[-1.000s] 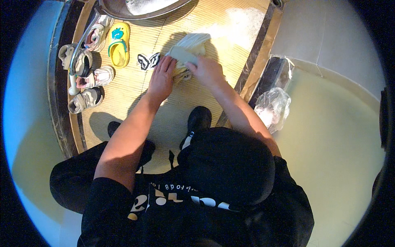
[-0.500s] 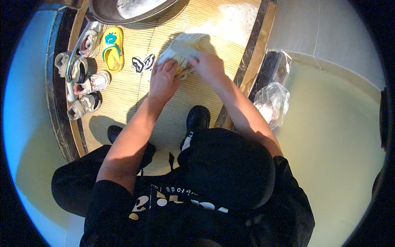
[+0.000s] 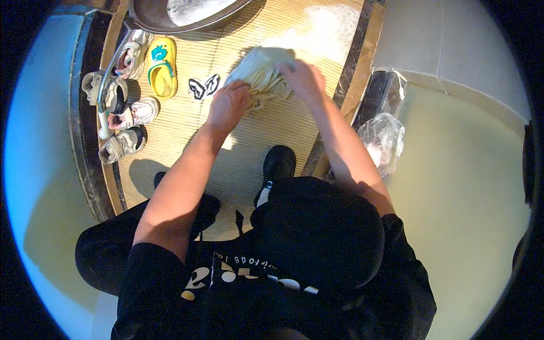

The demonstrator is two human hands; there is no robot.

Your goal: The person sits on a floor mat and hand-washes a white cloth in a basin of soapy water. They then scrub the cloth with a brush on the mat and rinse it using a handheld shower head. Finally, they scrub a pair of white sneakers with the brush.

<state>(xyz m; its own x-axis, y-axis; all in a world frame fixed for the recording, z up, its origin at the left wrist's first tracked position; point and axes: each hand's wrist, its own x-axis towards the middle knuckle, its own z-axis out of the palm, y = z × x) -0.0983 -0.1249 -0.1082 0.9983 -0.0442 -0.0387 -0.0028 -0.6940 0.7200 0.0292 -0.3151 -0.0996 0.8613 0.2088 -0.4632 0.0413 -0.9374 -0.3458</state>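
Note:
A bunched, pale cream cloth [image 3: 262, 71] lies wet-looking and creased on the ribbed floor in front of me. My left hand [image 3: 228, 105] is closed on its near left edge, fingers curled over the folds. At the cloth's right side is my right hand [image 3: 305, 82], slightly smeared by motion. Its fingers are bent in towards the fabric, and whatever they hold is hidden. Two small black-and-white looped pieces [image 3: 204, 86] lie on the floor left of the cloth.
A dark round basin [image 3: 190, 25] with suds stands at the far edge. To the left are a yellow clog [image 3: 162, 68], several sneakers [image 3: 123, 144] and a shower hose [image 3: 107, 76]. White foam [image 3: 331, 28] covers floor at far right. A clear plastic bag [image 3: 382, 144] sits on the right ledge.
My right hand has moved away from me and to the right over the cloth. A pale flat piece by its fingers no longer shows distinctly. My left hand still grips the near left edge.

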